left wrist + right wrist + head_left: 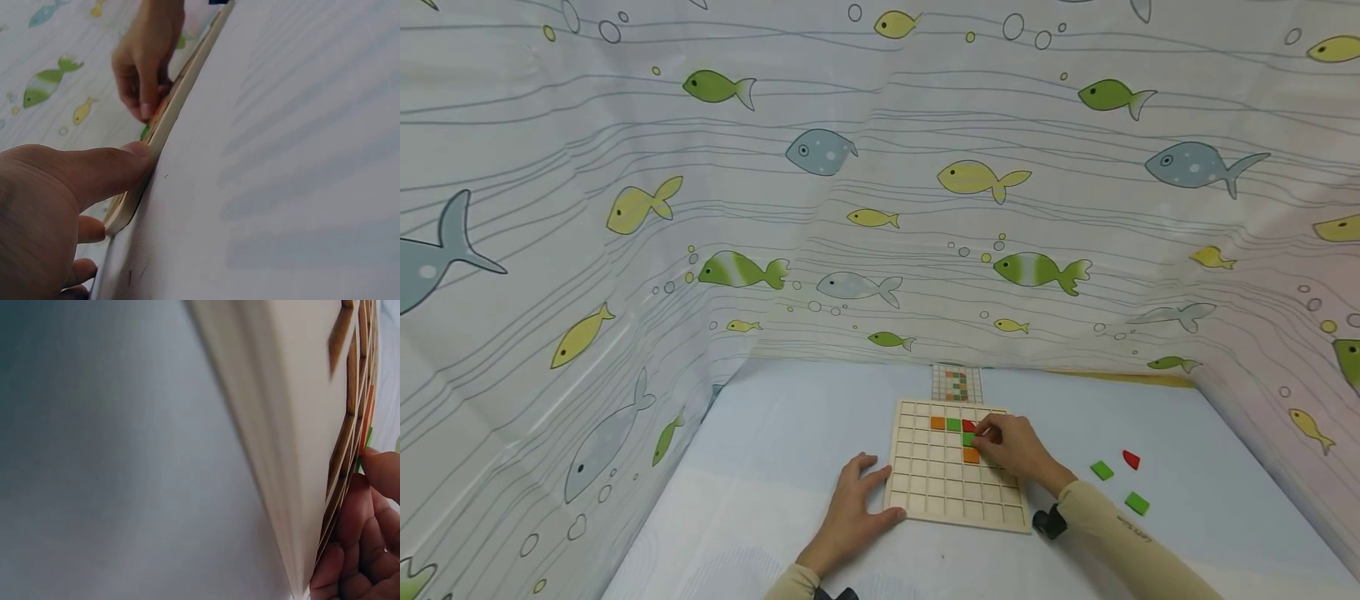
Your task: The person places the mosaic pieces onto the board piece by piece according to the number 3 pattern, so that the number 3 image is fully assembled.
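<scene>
A pale wooden grid board (925, 483) lies on the table with several coloured tiles in its cells. Along the top are an orange tile (937, 423), a green tile (953, 425) and a red piece (968, 425). My right hand (1011, 442) pinches a green square tile (968, 439) below the red piece; in the right wrist view its green edge (369, 434) sticks up tilted by the thumb. Another orange tile (972, 456) sits just below. My left hand (848, 510) rests at the board's left edge, fingers spread, thumb touching the rim.
A pattern card (957, 383) with a coloured grid lies behind the board. To the right on the table are two loose green tiles, one nearer (1137, 503) and one farther (1102, 470), and a red rounded piece (1131, 460). A fish-print curtain (925, 250) surrounds the table.
</scene>
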The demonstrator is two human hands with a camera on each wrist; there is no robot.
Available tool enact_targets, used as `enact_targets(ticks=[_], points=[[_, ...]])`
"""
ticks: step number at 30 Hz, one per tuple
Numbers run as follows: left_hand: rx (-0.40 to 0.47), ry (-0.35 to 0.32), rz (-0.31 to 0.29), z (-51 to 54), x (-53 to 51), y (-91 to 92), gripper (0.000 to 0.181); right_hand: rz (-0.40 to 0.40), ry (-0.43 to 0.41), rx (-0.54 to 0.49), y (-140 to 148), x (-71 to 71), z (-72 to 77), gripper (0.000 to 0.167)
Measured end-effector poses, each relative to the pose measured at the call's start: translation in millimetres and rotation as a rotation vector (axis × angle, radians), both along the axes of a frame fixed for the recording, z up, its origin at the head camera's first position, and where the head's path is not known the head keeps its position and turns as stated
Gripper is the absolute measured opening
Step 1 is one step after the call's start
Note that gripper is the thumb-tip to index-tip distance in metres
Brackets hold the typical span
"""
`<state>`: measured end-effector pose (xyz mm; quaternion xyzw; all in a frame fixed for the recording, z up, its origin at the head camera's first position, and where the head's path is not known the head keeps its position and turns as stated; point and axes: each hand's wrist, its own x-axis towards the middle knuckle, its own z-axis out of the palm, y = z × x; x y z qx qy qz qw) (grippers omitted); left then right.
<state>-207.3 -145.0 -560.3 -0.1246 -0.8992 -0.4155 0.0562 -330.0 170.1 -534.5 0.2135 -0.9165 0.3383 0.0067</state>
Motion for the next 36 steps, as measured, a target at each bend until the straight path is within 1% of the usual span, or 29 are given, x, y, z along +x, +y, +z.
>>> enact_targets(ticks=[4,10,12,18,22,26,29,32,36], points=[[0.002,0.001,-0.003,1.9,0.2,0.2,0.073,0.002,0.000,-0.012,1.3,-2.1,-1.6,0.012],[0.003,0.025,-0.008,5.2,0.0,0.1,0.071,-0.009,0.000,-0.007,0.6,-4.6,-0.3,0.014],[0.003,0.022,-0.005,5.9,-0.5,0.0,0.071,-0.011,-0.002,-0.007,0.1,-4.7,0.4,0.014],[0.001,0.014,0.000,5.0,-1.7,0.3,0.072,-0.016,-0.022,-0.015,1.3,-4.0,3.2,0.014],[-0.003,0.016,0.004,3.9,-1.9,1.1,0.071,-0.036,-0.016,-0.017,7.0,-4.6,7.2,0.013],[-0.014,0.017,0.007,2.9,-1.8,1.2,0.072,-0.059,0.015,0.004,21.7,-6.3,13.3,0.013],[-0.007,0.020,0.006,2.4,-1.2,0.6,0.071,-0.068,0.034,0.041,38.7,-3.8,19.6,0.014],[-0.003,0.018,-0.001,0.9,-0.9,-0.1,0.072,-0.072,0.046,0.104,60.5,3.6,26.7,0.014],[-0.003,0.021,-0.010,0.1,0.8,-0.5,0.072,-0.072,0.075,0.190,92.9,16.2,32.2,0.011]])
